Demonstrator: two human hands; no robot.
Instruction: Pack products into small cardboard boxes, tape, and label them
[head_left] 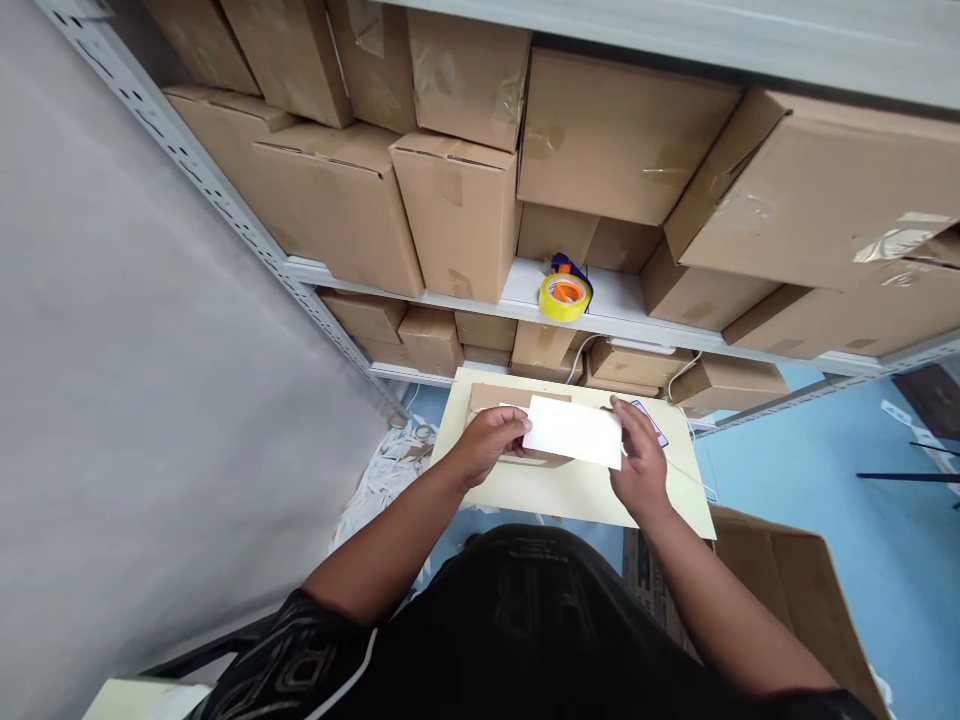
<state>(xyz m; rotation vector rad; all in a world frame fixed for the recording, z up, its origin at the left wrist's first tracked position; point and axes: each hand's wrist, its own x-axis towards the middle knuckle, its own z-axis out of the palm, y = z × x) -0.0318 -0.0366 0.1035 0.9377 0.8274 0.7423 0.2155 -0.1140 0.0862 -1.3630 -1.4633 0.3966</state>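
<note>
A blank white rectangular sheet of paper (574, 432) is held flat over the pale yellow table (577, 497). My left hand (491, 440) pinches its left edge between thumb and fingers. At the opposite end, my right hand (639, 455) grips the right edge, its fingers partly hidden. A cardboard box (551, 462) lies on the table under the sheet, mostly covered by the paper and my left hand. Just beyond my right hand is a flat, phone-like thing (660, 432) with a dark blue edge.
Metal shelves (517, 290) packed with cardboard boxes (457, 215) rise behind the table. A tape dispenser with a yellow roll (564, 297) sits on one shelf. White paper scraps (375, 490) lie at left by the wall; an open carton (787, 570) stands at right.
</note>
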